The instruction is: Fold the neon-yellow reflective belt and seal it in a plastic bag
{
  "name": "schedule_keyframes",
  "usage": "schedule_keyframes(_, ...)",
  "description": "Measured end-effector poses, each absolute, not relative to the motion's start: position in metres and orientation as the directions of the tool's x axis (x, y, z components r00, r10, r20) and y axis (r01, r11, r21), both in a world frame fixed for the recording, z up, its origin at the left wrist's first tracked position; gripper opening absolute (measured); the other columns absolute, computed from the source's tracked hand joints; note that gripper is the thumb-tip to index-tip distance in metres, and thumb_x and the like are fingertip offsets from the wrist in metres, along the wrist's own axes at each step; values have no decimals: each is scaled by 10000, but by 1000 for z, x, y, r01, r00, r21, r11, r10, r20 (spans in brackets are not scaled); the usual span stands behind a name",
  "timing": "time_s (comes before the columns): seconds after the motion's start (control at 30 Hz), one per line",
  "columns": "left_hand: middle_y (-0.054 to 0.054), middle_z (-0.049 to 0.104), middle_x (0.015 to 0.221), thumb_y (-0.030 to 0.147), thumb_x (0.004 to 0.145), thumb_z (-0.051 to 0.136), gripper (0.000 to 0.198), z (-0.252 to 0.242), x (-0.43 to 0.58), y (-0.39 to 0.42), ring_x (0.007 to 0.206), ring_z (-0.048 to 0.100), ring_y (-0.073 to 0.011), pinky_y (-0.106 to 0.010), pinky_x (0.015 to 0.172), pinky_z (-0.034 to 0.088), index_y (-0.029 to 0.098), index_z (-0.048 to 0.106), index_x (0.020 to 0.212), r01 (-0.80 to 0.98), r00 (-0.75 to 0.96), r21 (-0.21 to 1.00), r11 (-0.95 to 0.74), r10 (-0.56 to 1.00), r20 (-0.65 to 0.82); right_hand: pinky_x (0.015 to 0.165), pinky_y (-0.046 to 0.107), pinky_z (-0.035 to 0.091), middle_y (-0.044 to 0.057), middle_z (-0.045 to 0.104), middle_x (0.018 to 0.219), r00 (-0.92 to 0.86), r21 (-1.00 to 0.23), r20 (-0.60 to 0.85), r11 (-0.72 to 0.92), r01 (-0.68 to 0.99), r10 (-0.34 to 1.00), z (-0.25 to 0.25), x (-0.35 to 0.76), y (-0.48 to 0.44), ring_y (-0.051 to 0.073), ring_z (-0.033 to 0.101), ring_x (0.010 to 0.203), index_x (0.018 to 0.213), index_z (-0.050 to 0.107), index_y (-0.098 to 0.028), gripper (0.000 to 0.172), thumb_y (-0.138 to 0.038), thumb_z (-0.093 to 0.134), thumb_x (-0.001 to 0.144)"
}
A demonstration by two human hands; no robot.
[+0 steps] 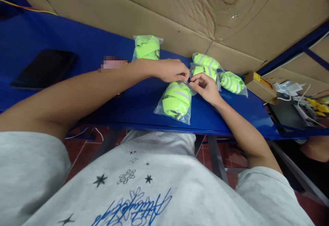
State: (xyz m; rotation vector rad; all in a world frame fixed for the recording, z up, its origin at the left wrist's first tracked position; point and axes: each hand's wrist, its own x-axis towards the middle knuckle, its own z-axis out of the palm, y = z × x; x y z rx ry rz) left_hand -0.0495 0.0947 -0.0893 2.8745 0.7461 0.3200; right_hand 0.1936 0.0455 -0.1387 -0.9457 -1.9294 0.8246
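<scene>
A clear plastic bag (177, 100) with a rolled neon-yellow reflective strap inside lies on the blue table near its front edge. My left hand (174, 71) is closed, its fingertips pinching the bag's top edge. My right hand (204, 86) pinches the same edge just beside it, thumb and forefinger together. The two hands nearly touch, and the bag's rim is partly hidden between them. Behind the right hand sit more bagged yellow straps (205, 64), one above another. Another bagged strap (147, 47) lies behind my left forearm.
On the blue table (138, 107), a black flat object (45, 69) lies at left and a bagged strap (232, 82) at right, beside a cardboard box (260, 87). Cardboard panels (164, 16) stand behind. Part of another person's arm (315, 149) shows at far right.
</scene>
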Motion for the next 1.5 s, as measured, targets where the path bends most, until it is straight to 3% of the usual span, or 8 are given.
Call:
schedule_keyframes(0.17, -39, 821, 1143, 281, 1036, 472, 339, -86, -47, 86, 1054, 741, -223, -291, 840, 453, 219, 802, 1084, 509, 844, 137, -850, 524, 117, 660, 290, 429, 10, 668, 784, -427, -857, 248, 402, 321, 870, -140, 195, 50, 134, 539, 686, 891, 728, -201, 580, -729, 917, 743)
schedule_keyframes(0.4, -32, 816, 1166, 282, 1066, 459, 345, -84, -45, 79, 1088, 743, -225, -288, 802, 444, 220, 795, 1110, 537, 828, 96, -838, 545, 132, 658, 304, 405, 36, 718, 801, -422, -689, 326, 519, 506, 846, -142, 201, 48, 152, 541, 693, 907, 757, -178, 605, -779, 694, 937)
schedule_keyframes(0.6, -55, 817, 1056, 342, 1005, 608, 253, -88, -44, 83, 937, 746, -214, -294, 700, 399, 210, 814, 1067, 436, 853, 142, -889, 458, 248, 693, 312, 442, 37, 699, 785, -452, -592, 392, 596, 543, 801, -139, 201, 50, 174, 574, 716, 930, 743, -178, 664, -820, 584, 996)
schedule_keyframes(0.8, -47, 832, 1069, 307, 1022, 575, 266, -94, -42, 88, 1010, 760, -225, -298, 782, 451, 219, 820, 1079, 402, 853, 172, -899, 436, 286, 694, 313, 456, 44, 721, 803, -442, -607, 422, 610, 510, 791, -137, 202, 51, 177, 592, 723, 898, 744, -186, 709, -866, 565, 980)
schedule_keyframes(0.97, -57, 822, 1117, 298, 1031, 546, 292, -90, -42, 83, 1007, 750, -226, -306, 771, 432, 219, 821, 1088, 449, 851, 141, -882, 471, 232, 582, 279, 361, 3, 673, 706, -467, -649, 370, 584, 488, 803, -131, 210, 52, 128, 480, 604, 980, 807, -201, 592, -786, 749, 913)
schedule_keyframes(1.07, -56, 817, 1130, 278, 1030, 528, 301, -86, -42, 80, 1026, 743, -225, -304, 783, 433, 216, 816, 1092, 458, 853, 130, -879, 476, 213, 562, 264, 385, -2, 657, 679, -497, -686, 316, 557, 469, 808, -128, 216, 53, 121, 494, 587, 961, 818, -196, 566, -755, 821, 864)
schedule_keyframes(1.2, -45, 813, 1146, 274, 1043, 508, 309, -84, -42, 77, 1042, 738, -222, -296, 773, 430, 224, 805, 1111, 486, 847, 105, -868, 497, 189, 554, 267, 452, 16, 684, 704, -519, -740, 250, 507, 442, 817, -127, 219, 56, 137, 568, 589, 959, 793, -181, 584, -762, 770, 908)
schedule_keyframes(1.5, -36, 825, 1136, 299, 1031, 557, 291, -80, -43, 79, 1034, 732, -240, -310, 741, 416, 251, 823, 1138, 514, 849, 29, -857, 513, 125, 544, 269, 395, -9, 643, 741, -551, -705, 289, 563, 432, 783, -135, 217, 60, 121, 499, 572, 1127, 732, -213, 503, -701, 660, 1026)
